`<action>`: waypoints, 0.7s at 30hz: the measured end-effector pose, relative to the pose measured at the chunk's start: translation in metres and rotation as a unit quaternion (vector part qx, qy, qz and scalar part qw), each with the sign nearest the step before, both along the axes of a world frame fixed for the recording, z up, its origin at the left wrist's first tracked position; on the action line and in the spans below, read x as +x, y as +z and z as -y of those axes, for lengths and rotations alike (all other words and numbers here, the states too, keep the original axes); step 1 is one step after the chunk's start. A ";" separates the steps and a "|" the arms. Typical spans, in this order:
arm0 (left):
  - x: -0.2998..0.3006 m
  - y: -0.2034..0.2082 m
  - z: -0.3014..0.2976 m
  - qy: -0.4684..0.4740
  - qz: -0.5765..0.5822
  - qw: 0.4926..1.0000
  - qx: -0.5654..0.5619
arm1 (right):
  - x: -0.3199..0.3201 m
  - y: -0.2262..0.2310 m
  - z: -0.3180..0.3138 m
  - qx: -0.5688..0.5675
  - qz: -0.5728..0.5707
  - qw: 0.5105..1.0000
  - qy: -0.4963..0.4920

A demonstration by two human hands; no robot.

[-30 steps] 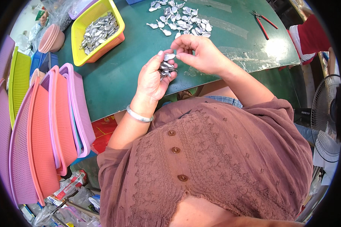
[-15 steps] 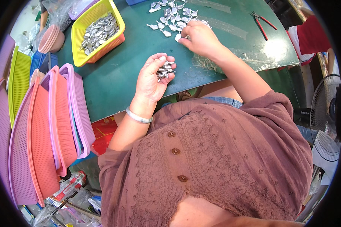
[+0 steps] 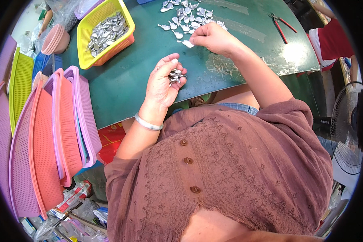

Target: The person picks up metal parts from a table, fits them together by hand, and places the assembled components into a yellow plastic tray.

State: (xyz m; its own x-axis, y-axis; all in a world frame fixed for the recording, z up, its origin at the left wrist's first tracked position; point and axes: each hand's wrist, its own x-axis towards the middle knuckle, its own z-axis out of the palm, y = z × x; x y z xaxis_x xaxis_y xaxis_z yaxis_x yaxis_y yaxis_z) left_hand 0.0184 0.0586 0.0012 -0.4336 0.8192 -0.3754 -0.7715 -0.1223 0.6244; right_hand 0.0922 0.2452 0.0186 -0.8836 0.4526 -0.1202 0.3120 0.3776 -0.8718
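Several small silvery metal pieces (image 3: 176,76), each rounded with a narrow tail, lie in my left hand (image 3: 162,82), whose fingers curl round them. My right hand (image 3: 212,39) pinches one similar flat metal piece (image 3: 186,43) between thumb and fingertips, just at or above the tabletop; whether it touches the table I cannot tell. Just beyond my right hand, a loose scatter of the same pieces (image 3: 185,18) lies on the green table (image 3: 137,36). At the far left of the table stands a yellow basket (image 3: 83,44) holding many more such pieces (image 3: 107,34).
Red-handled pliers (image 3: 281,25) lie at the far right of the table. Pink and purple plastic baskets (image 3: 48,141) stand stacked on edge at my left. A fan (image 3: 347,125) stands at the right, near another person's red sleeve (image 3: 334,38).
My right hand has drawn slightly down from the scatter and now shows a metal piece held at its fingertips. The left hand stays nearly in place with its handful.
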 end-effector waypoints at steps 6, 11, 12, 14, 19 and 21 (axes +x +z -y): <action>0.005 0.006 -0.004 0.009 -0.010 1.000 -0.002 | 0.010 0.012 0.015 -0.103 -0.028 0.992 0.064; 0.005 0.006 -0.004 0.009 -0.023 1.000 -0.003 | 0.011 0.011 0.023 -0.127 -0.031 0.986 0.101; 0.005 0.006 -0.004 0.012 -0.024 1.000 -0.008 | 0.012 0.012 0.024 -0.134 -0.028 0.985 0.105; 0.005 0.006 -0.003 0.015 -0.017 1.000 -0.007 | 0.013 0.014 0.025 -0.123 -0.023 0.987 0.101; 0.002 0.002 0.000 0.019 0.006 1.000 -0.006 | 0.021 0.012 0.017 0.010 -0.031 0.998 0.062; -0.005 0.001 0.003 0.023 0.026 0.999 -0.007 | 0.025 0.003 0.004 0.079 -0.050 0.995 0.045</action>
State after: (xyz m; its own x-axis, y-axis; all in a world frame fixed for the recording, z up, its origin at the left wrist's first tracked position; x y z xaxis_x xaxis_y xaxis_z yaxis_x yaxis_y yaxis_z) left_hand 0.0138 0.0559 0.0022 -0.4502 0.7934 -0.4097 -0.7969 -0.1499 0.5853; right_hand 0.1168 0.2408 0.0215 -0.9252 0.3777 0.0361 0.1862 0.5349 -0.8241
